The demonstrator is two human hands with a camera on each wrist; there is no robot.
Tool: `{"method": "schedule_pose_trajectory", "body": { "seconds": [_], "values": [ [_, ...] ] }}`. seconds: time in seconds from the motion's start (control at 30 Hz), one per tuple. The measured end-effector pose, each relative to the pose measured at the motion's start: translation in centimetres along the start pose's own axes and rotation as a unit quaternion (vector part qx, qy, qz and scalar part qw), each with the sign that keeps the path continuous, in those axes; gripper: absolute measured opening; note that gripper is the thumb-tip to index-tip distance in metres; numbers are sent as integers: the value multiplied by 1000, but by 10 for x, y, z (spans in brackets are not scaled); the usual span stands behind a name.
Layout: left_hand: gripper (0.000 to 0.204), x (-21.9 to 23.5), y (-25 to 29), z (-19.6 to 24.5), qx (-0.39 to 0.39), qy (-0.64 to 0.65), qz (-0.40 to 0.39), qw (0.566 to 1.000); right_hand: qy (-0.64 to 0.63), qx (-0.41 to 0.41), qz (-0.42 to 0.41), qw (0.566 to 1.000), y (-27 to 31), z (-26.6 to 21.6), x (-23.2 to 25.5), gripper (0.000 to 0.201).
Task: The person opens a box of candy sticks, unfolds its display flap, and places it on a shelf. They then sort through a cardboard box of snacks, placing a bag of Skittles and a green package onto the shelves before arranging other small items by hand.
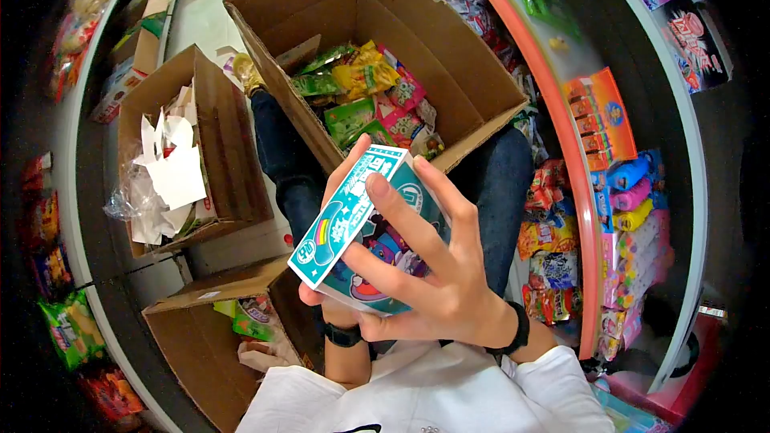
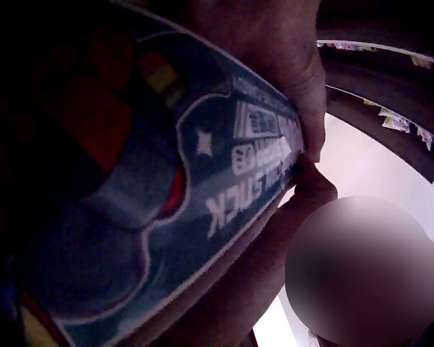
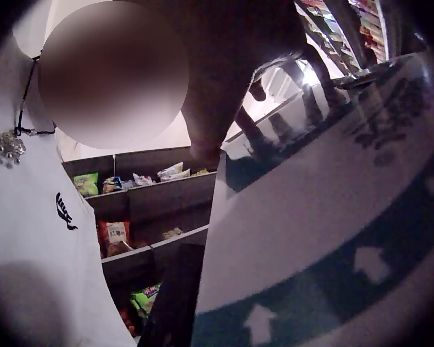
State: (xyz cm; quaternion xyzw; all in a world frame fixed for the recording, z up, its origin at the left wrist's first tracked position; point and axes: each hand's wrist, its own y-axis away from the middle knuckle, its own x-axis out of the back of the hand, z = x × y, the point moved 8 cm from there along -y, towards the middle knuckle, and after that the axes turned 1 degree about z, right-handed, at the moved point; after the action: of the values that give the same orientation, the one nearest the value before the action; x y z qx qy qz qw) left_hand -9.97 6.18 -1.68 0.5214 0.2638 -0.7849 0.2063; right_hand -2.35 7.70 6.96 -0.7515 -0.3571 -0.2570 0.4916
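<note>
1. Right now I see both hands holding a teal carton up close to the head camera, above the person's lap.
2. My right hand grips it from the near side: fingers spread across the cartoon-printed face, thumb beneath.
3. My left hand is mostly hidden behind the carton; its fingertips curl over the top left edge, so it also grasps the carton.
4. From the left wrist view the carton fills the frame, with a thumb pressed on its printed edge.
5. From the right wrist view the carton blocks most of the picture, fingers dark against its upper edge.
6. Beyond the hands, an open cardboard box sits against the knees, full of bright snack packets.
7. A second box to the left holds torn white paper.
8. A third box stands lower left.
9. Stocked shelves curve along the right.
</note>
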Motion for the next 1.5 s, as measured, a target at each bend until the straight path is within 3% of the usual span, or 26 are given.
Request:
{"method": "schedule_pose_trajectory", "body": {
  "seconds": [0.1,0.2,0.3,0.47,0.57,0.6,0.7,0.83,0.97,1.0,1.07,1.2,1.37,1.47,1.5],
  "values": [
    [139,8,6,-3,19,-80,114,990,-5,-5,-10,1000,3,6,-5,47],
    [139,12,2,-4,58,-120,105,985,-28,-18,-2,999,8,12,-7,43],
    [139,12,0,-6,77,-99,111,986,9,-6,-68,998,7,14,-10,38],
    [140,11,-1,-6,79,-108,118,984,-103,-19,-22,994,-10,19,2,37],
    [141,10,-3,-5,72,-115,116,984,-201,-64,40,977,-10,34,-7,47],
    [141,13,-3,-6,70,-121,122,983,-254,-118,57,958,-8,41,-9,60],
    [140,16,-2,-1,47,-168,135,975,-281,-211,68,934,-6,52,-17,74],
    [139,17,0,7,10,-254,149,956,-387,-307,27,869,3,58,-36,78],
    [139,16,2,10,2,-306,155,939,-417,-299,24,858,4,58,-36,76],
    [137,14,-1,11,45,-301,124,944,-436,-303,21,847,4,57,-38,76],
    [135,11,1,13,32,-304,143,941,-473,-309,12,825,3,56,-41,75],
    [131,7,-1,15,-3,-300,89,950,-502,-309,42,807,6,57,-48,75],
    [130,10,-1,14,-1,-333,137,933,-531,-334,84,774,10,59,-53,74],
    [130,9,-2,14,-15,-353,133,926,-463,-312,89,825,8,54,-47,73],
    [132,7,-2,13,-23,-382,135,914,-471,-316,98,818,7,52,-46,72]
  ]
}}
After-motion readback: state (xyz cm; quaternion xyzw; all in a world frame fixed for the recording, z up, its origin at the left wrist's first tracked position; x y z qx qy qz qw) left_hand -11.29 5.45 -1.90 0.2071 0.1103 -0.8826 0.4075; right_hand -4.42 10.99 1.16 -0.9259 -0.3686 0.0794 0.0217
